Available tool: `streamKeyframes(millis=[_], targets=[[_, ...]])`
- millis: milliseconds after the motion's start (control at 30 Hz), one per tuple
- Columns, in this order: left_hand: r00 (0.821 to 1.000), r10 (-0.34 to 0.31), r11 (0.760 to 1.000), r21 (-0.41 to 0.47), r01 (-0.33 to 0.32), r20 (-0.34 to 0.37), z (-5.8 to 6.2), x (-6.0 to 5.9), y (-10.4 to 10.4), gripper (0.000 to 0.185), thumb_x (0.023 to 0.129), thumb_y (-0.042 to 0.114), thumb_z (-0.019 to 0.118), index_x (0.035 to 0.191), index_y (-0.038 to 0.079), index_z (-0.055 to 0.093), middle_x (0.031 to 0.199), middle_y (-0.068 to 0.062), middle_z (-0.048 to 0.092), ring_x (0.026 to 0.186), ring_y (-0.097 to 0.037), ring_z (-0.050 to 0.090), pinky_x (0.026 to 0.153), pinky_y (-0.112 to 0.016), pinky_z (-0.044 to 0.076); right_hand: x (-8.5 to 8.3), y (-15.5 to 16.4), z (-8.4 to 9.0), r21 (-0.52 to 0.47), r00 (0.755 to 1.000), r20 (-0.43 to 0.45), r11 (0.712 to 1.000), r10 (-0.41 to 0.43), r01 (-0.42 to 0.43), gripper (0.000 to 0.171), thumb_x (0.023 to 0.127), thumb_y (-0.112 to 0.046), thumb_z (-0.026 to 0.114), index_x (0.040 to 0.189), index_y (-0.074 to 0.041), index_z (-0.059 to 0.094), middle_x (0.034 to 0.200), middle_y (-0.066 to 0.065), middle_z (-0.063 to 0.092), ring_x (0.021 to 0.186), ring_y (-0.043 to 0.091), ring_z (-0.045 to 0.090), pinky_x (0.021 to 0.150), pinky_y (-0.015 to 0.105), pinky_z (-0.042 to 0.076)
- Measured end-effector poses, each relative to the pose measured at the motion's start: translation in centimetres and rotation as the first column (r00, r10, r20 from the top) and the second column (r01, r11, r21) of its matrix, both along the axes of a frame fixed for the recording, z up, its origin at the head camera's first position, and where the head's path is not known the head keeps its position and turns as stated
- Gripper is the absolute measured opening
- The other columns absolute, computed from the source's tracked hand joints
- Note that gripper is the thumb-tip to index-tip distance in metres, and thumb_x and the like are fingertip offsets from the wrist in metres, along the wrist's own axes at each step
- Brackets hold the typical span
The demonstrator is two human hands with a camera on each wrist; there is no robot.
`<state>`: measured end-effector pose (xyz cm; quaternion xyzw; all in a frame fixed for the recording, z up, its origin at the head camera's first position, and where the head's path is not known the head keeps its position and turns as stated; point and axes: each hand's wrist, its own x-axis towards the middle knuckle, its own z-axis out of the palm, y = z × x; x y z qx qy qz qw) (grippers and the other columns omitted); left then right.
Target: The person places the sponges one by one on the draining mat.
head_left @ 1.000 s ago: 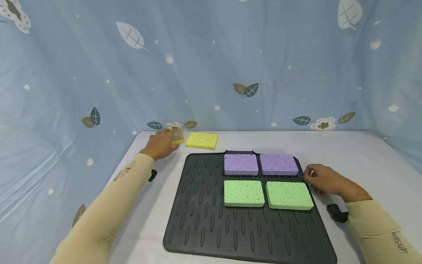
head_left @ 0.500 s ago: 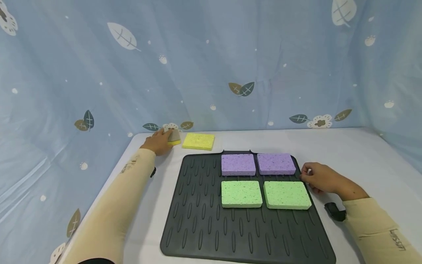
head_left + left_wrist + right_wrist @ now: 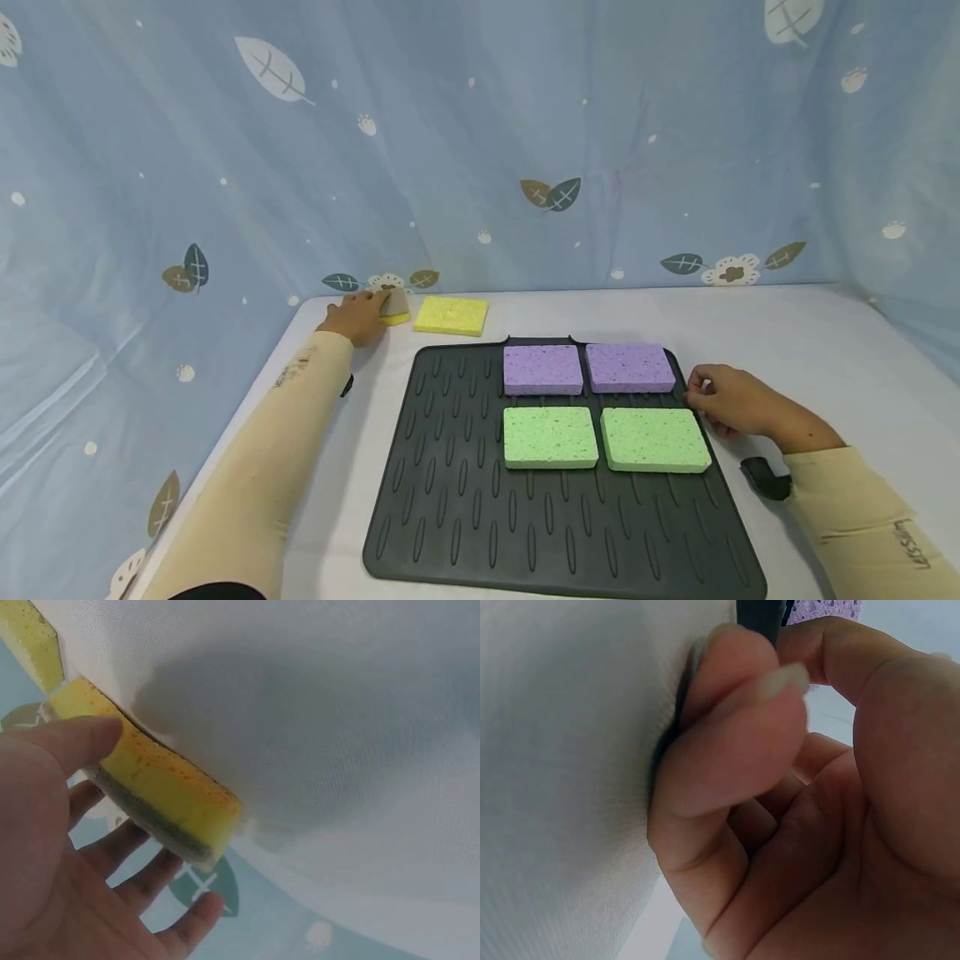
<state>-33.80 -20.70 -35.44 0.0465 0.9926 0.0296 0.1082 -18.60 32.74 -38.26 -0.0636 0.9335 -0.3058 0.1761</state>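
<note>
My left hand [image 3: 357,318] reaches to the table's far left corner. In the left wrist view its thumb [image 3: 101,739] lies against the yellow face of a scrub sponge [image 3: 180,791], with fingers behind the grey scouring side. That sponge stands on its edge on the white cloth. At the mat's right edge is my right hand [image 3: 731,403], its fingers curled. Thumb and index finger pinch the rim of the dark silicone mat [image 3: 450,517], whose edge shows between them in the right wrist view. Two purple sponges [image 3: 542,369] and two green sponges [image 3: 550,437] lie on the mat.
A flat yellow sponge [image 3: 451,316] lies on the white table [image 3: 765,321] just right of the left hand. Behind the table hangs a blue curtain [image 3: 450,150] with leaf prints, which also runs down the left side.
My left hand has closed in on the scrub sponge, its thumb now hidden behind it in the head view. The right hand keeps its place at the mat while the head view shifts slightly.
</note>
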Motion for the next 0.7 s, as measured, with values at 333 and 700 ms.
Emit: streamKeyframes(millis=[333,700], targets=[[0.999,-0.036,0.999,-0.039,0.034,-0.041,0.3,0.3,-0.4,0.060,0.103,0.019,0.043,0.160,0.014,0.024,0.159,-0.026,0.029,0.145,-0.051,0.027,0.109,-0.076,0.021,-0.1,0.0,0.0,0.014,1.000,-0.005,1.000,0.006,-0.006,0.012,0.099,-0.014,0.052,0.097,-0.002,0.053,0.066,0.002,0.052,0.057,0.017,0.052,0.051,0.033,0.046],[0.985,-0.072,0.997,-0.018,0.070,-0.155,0.7,1.1,-0.8,0.065,0.101,0.035,0.060,0.154,0.008,0.036,0.148,-0.028,0.045,0.133,-0.049,0.046,0.103,-0.072,0.033,0.1,-0.2,0.0,0.019,1.000,-0.004,1.000,-0.003,0.003,0.013,0.100,-0.015,0.052,0.097,-0.002,0.053,0.066,0.002,0.052,0.057,0.017,0.052,0.050,0.032,0.045]])
